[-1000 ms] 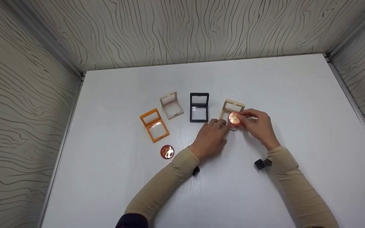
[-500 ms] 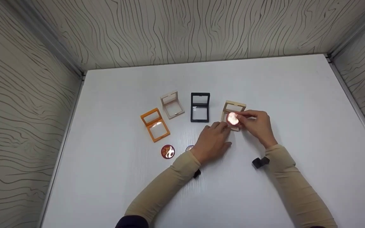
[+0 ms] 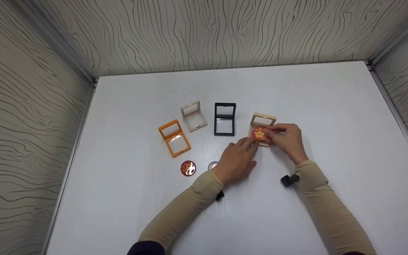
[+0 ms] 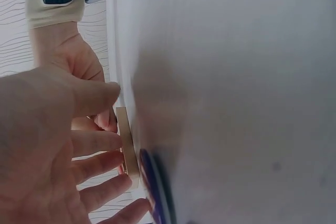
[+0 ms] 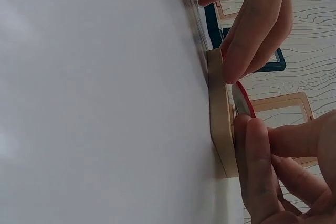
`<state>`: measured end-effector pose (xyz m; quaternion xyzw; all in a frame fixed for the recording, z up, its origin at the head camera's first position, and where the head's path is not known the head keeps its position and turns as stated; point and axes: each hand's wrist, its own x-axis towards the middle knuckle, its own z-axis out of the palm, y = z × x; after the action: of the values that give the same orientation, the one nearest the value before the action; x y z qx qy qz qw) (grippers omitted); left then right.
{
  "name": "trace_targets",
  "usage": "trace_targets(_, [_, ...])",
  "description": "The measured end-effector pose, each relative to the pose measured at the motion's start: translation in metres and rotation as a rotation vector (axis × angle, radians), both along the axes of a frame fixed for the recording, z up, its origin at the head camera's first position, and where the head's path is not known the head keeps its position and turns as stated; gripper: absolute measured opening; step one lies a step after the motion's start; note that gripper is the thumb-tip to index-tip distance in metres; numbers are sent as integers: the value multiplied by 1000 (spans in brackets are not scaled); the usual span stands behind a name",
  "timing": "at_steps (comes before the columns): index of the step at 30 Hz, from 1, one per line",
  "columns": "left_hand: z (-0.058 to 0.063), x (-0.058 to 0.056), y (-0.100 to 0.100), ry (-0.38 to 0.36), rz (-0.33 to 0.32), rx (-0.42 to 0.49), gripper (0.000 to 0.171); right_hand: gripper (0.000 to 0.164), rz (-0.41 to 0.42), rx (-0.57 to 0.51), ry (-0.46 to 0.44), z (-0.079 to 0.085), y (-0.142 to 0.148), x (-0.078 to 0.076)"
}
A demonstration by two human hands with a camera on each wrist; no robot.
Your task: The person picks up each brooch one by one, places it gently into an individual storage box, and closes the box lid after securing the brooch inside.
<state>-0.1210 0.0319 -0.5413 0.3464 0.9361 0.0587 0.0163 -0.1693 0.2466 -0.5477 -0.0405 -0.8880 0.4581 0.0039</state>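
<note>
My right hand (image 3: 289, 140) pinches a round red badge (image 3: 258, 134) with a yellow star on its face, between thumb and fingers. In the right wrist view the badge (image 5: 242, 100) tilts over the beige hinged case (image 5: 223, 124), its grey underside showing. That beige case (image 3: 268, 117) stands with its windowed lid raised. The fingers of my left hand (image 3: 237, 161) reach to the case's near left side, fairly straight and spread in the left wrist view. Their tips touch the case's edge (image 4: 126, 140); whether they also touch the badge is unclear.
Left of my hands stand a black case (image 3: 224, 126), a pale case (image 3: 195, 121) and an orange case (image 3: 176, 143), all with lids raised. A red badge (image 3: 188, 168) lies nearer me. Another disc (image 3: 212, 165) is partly hidden by my left wrist.
The badge in my right hand has shifted slightly left and its glare is gone, so the star shows. My left hand has moved a little nearer, uncovering part of the second disc.
</note>
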Motion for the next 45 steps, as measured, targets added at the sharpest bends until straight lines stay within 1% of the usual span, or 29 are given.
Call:
trace_targets(5, [-2,1,-1,25,2,13,49,25,-13,9,-2,-1,-2,-1])
trace_targets(14, [-1,2,-2,22,-3,53,48,23,-18,21,28,-1,-2,-1])
trace_targets(17, [-1,2,-2,28,-6,73,47,21,-11,-3,13,0,-1,0])
trace_targets(22, [-1,2,-3,43,-11,71,48,21,3,-32,-26,3,-1,0])
trace_targets(26, [0,1,-2,24,-9,54,50,23,19,-4,-60,6,-1,1])
trace_targets(29, [0,2,-3,5,-11,44,52,23,26,-13,-99,7,0,0])
trace_targets(33, [1,2,-2,-3,-15,20,55,21,24,-23,-124,8,0,-2])
trace_targets(40, [2,0,-3,-44,-8,5,58,20,21,-43,-144,9,1,-3])
trace_targets(45, [5,-1,-4,-75,-3,7,60,23,25,-33,-132,9,2,-3])
